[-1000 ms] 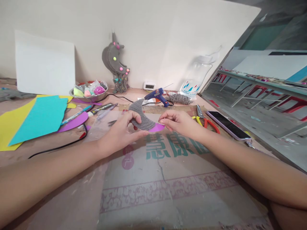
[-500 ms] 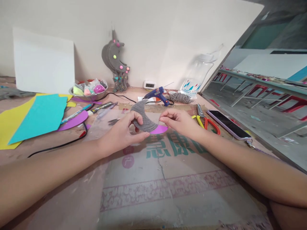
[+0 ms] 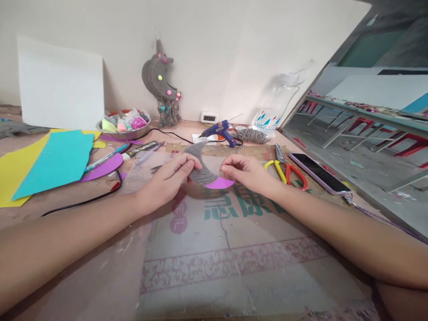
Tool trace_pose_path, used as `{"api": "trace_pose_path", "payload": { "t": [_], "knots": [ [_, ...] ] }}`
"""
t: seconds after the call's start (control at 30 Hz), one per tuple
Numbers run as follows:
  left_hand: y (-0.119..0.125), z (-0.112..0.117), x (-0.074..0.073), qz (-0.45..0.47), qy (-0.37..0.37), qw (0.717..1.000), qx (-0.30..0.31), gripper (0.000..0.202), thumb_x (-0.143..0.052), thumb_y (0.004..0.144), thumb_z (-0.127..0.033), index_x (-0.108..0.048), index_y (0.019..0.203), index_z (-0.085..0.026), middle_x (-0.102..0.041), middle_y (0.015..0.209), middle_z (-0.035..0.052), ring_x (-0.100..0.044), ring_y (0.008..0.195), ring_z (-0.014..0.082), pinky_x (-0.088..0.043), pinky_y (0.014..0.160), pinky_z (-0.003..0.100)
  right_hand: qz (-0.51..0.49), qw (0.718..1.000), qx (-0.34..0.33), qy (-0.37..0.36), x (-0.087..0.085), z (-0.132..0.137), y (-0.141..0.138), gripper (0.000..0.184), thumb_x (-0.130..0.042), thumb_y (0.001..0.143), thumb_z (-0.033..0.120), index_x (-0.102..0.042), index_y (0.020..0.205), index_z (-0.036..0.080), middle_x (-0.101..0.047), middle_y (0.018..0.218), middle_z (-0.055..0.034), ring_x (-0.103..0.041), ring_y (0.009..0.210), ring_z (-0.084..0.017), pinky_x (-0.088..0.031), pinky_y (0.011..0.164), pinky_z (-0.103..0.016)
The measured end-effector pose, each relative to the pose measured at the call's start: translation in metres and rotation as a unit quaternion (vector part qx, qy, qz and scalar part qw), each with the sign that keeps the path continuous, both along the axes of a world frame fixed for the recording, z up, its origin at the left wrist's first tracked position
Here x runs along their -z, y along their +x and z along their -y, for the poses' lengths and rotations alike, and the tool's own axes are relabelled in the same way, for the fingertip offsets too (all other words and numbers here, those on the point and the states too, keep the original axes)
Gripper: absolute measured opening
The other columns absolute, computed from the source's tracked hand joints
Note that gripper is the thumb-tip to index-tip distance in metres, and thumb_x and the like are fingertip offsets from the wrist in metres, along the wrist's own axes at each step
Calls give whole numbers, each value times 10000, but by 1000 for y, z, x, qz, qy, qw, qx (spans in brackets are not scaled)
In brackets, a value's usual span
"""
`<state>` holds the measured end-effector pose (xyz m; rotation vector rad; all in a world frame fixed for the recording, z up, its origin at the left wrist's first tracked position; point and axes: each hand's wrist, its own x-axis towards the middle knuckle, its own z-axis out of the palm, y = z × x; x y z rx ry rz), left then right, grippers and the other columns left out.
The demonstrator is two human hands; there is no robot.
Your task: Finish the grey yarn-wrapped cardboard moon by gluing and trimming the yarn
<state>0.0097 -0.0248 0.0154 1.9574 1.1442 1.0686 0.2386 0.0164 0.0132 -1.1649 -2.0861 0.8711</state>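
A crescent moon shape (image 3: 204,173) is wrapped in grey yarn over most of its length, and its lower tip shows bare purple (image 3: 220,183). My left hand (image 3: 175,174) pinches the wrapped part between thumb and fingers. Close to the purple tip, my right hand (image 3: 241,171) has thumb and index finger pressed together on what looks like the grey yarn strand; the strand itself is barely visible. Behind both hands lie a blue glue gun (image 3: 220,131) and a loose bundle of grey yarn (image 3: 252,135).
Pliers with red and yellow handles (image 3: 296,175) and a phone (image 3: 319,173) lie to the right. On the left are turquoise (image 3: 55,162) and yellow sheets, pens and a metal bowl (image 3: 125,133) of clay packets. A finished grey moon ornament (image 3: 160,78) hangs on the wall.
My left thumb has moved up from below onto the front of the crescent, closing the hand's grip. My right hand stays by the purple tip, still pinching.
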Motion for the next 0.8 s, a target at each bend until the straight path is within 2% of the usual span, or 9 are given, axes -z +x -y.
{"api": "trace_pose_path", "payload": {
  "t": [0.3, 0.43, 0.5, 0.6, 0.7, 0.8],
  "knots": [
    [0, -2, 2, 25, -38, 999, 8, 218, -365, 901, -296, -570, 882, -224, -540, 785, -9, -503, 714, 133, -423, 637, 225, 11, 1000, 14, 22, -1, 1, -2, 217, -543, 816, 370, -597, 773, 165, -561, 652, 7, -453, 567, -99, -349, 534, -235],
    [-1, -4, 2, 3, -12, 1000, -5, 220, -339, 915, -303, -541, 958, -229, -548, 833, -1, -514, 726, 135, -442, 622, 233, 39, 991, 64, 109, -7, 0, -1, 168, -550, 816, 301, -637, 899, 184, -631, 858, -34, -517, 738, -141, -382, 656, -272],
    [-2, -6, 4, -9, 1, 1000, -22, 239, -318, 926, -319, -514, 1037, -239, -558, 892, 6, -525, 752, 137, -455, 628, 238, 19, 984, 88, 151, -9, 1, 1, 162, -533, 835, 310, -615, 898, 186, -613, 877, -36, -508, 766, -146, -377, 681, -279],
    [-3, -11, 7, -19, 48, 998, -47, 271, -307, 935, -312, -478, 1130, -233, -556, 1054, 30, -536, 894, 154, -469, 752, 267, -50, 979, 101, 171, -9, 3, 1, 160, -521, 848, 350, -529, 857, 191, -545, 808, -15, -478, 722, -129, -377, 665, -268],
    [-4, -16, 10, -13, 92, 994, -65, 338, -329, 933, -287, -415, 1255, -232, -492, 1255, 50, -470, 1121, 184, -406, 936, 314, -96, 980, 89, 148, -5, 5, -2, 187, -547, 829, 361, -465, 878, 200, -495, 784, 2, -471, 697, -117, -384, 638, -252],
    [-5, -19, 12, 9, 87, 994, -69, 415, -358, 925, -300, -357, 1335, -235, -442, 1340, 60, -444, 1176, 201, -387, 969, 337, -63, 988, 81, 112, -3, 8, -5, 192, -537, 826, 374, -494, 832, 186, -496, 717, 9, -461, 642, -111, -374, 588, -240]
  ]
}}
